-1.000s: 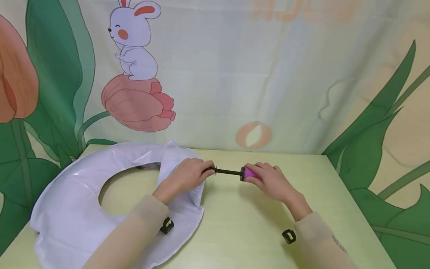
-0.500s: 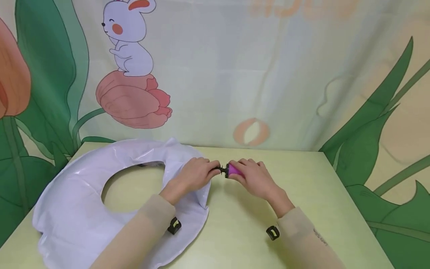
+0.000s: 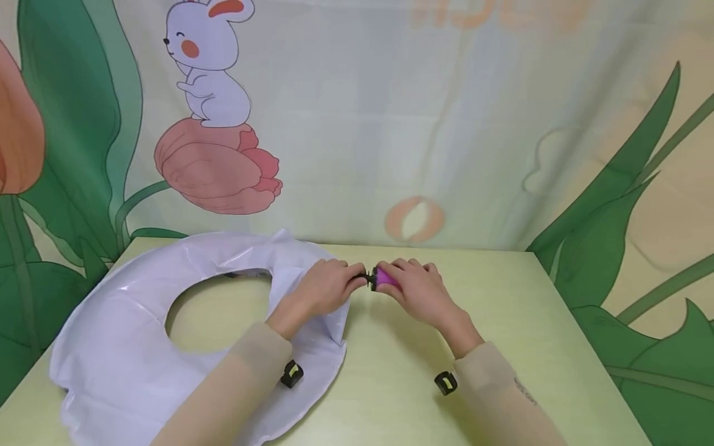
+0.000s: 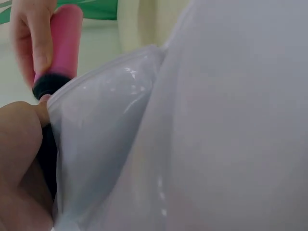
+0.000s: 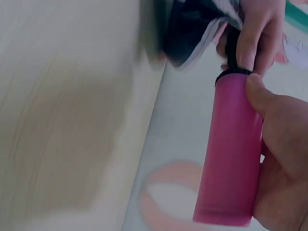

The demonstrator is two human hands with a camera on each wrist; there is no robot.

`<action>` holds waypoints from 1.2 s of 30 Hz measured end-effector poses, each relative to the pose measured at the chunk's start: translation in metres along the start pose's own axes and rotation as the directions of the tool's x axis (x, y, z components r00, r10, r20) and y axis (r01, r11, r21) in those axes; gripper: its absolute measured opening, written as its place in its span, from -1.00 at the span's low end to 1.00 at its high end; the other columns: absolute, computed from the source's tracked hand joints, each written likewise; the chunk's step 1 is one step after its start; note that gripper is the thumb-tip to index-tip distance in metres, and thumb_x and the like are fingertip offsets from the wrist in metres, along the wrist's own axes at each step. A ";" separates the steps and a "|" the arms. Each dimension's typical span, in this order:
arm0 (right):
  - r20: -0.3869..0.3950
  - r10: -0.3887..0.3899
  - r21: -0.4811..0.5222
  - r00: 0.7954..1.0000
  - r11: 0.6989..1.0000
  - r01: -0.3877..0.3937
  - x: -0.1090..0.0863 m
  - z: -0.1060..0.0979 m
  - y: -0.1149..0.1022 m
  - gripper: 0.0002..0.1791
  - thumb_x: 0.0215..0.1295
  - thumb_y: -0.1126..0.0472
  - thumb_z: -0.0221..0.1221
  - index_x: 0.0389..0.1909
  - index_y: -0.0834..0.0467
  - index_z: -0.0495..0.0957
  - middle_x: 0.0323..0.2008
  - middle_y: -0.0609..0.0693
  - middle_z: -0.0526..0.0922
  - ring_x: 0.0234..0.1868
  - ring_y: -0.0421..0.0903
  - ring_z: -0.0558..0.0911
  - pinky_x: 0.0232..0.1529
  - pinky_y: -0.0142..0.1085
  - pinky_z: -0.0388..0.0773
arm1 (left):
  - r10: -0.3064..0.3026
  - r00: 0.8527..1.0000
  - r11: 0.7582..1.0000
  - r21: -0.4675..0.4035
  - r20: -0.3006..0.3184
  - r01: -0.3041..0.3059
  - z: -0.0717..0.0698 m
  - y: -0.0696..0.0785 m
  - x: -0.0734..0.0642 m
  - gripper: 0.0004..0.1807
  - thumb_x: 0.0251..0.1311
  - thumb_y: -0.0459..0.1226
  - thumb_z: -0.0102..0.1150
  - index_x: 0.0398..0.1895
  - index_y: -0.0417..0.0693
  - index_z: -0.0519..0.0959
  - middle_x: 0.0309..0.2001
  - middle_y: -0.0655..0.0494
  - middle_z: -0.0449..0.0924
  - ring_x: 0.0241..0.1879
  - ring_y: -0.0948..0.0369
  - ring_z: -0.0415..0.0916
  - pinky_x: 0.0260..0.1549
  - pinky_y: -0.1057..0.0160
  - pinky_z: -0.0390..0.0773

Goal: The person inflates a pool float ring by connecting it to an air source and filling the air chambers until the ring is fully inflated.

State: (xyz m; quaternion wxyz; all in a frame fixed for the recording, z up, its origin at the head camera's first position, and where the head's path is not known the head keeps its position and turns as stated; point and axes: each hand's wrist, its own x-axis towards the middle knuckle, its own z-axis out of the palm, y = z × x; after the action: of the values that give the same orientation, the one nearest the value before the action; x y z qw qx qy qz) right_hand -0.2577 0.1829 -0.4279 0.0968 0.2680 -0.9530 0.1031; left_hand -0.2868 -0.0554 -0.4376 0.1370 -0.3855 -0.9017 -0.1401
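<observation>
Right hand (image 3: 421, 294) and pink barrel (image 3: 386, 279) have moved in toward left hand (image 3: 326, 288) since a second ago; the black rod's long bare stretch is down to a short stub. Right fingers and thumb curled round the barrel, its collar end toward the left. Left fingers closed on the black end piece (image 4: 47, 159), partly hidden; can't tell whether it sits in a valve. Reads as a hand-pump stroke, pressed nearly home; next move probably calls for drawing the barrel back right, left grip steady. Pump held above the table (image 3: 390, 384), just beside the right edge of the white inflatable ring (image 3: 123, 347), which lies slack and creased on the left. Printed curtain (image 3: 346, 124) behind.
</observation>
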 end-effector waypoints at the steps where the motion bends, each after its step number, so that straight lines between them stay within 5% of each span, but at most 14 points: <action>1: -0.009 -0.005 -0.007 1.000 1.000 0.005 0.002 0.000 -0.004 -0.42 0.52 -0.18 0.10 0.39 0.05 0.49 0.14 0.01 0.61 0.04 0.06 0.55 -0.05 0.06 0.34 | -0.007 1.000 1.000 -0.006 -0.003 0.007 0.000 0.001 0.000 -0.81 0.54 -0.09 0.08 -0.22 0.04 0.54 -0.54 0.17 0.37 -0.50 0.11 0.45 -0.46 0.07 0.41; 12: 0.011 0.069 0.069 0.998 0.995 -0.069 -0.017 -0.003 0.031 -0.41 0.45 -0.11 0.23 0.40 0.02 0.49 0.13 0.01 0.62 0.08 0.05 0.55 0.04 0.09 0.30 | -0.066 0.998 0.997 -0.047 0.024 0.067 -0.010 -0.024 -0.015 -0.85 0.51 -0.14 0.15 -0.29 0.08 0.52 -0.57 0.22 0.34 -0.51 0.20 0.35 -0.39 0.14 0.38; 21: -0.009 -0.036 0.025 0.999 0.999 0.036 0.006 0.004 -0.002 -0.43 0.49 -0.19 0.13 0.36 0.04 0.52 0.08 -0.03 0.64 -0.02 0.01 0.58 -0.09 0.00 0.33 | -0.021 1.000 0.999 -0.032 0.017 0.021 -0.001 -0.005 -0.006 -0.81 0.54 -0.10 0.08 -0.25 0.05 0.52 -0.55 0.20 0.33 -0.52 0.18 0.38 -0.45 0.15 0.37; 30: 0.035 0.045 0.082 0.998 0.995 -0.048 -0.011 0.000 0.033 -0.39 0.48 -0.16 0.17 0.42 0.03 0.46 0.12 0.01 0.62 0.07 0.06 0.55 0.04 0.09 0.31 | -0.065 0.998 0.998 -0.010 0.014 0.065 -0.009 -0.030 -0.018 -0.86 0.52 -0.12 0.12 -0.23 0.10 0.57 -0.57 0.26 0.36 -0.51 0.20 0.40 -0.41 0.10 0.40; 36: 0.012 0.007 0.020 1.000 1.000 -0.007 0.002 0.007 0.011 -0.41 0.50 -0.16 0.13 0.41 0.06 0.47 0.13 0.01 0.62 0.05 0.06 0.55 -0.02 0.07 0.33 | -0.026 1.000 1.000 0.008 0.003 0.026 -0.003 -0.011 -0.007 -0.83 0.53 -0.13 0.10 -0.24 0.03 0.53 -0.54 0.15 0.39 -0.49 0.09 0.49 -0.44 0.05 0.45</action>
State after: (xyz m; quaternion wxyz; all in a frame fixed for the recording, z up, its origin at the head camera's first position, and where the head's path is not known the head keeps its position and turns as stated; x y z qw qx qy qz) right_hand -0.2661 0.1888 -0.4356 0.0882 0.2661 -0.9534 0.1114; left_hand -0.2899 -0.0684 -0.4394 0.1353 -0.3734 -0.9074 -0.1377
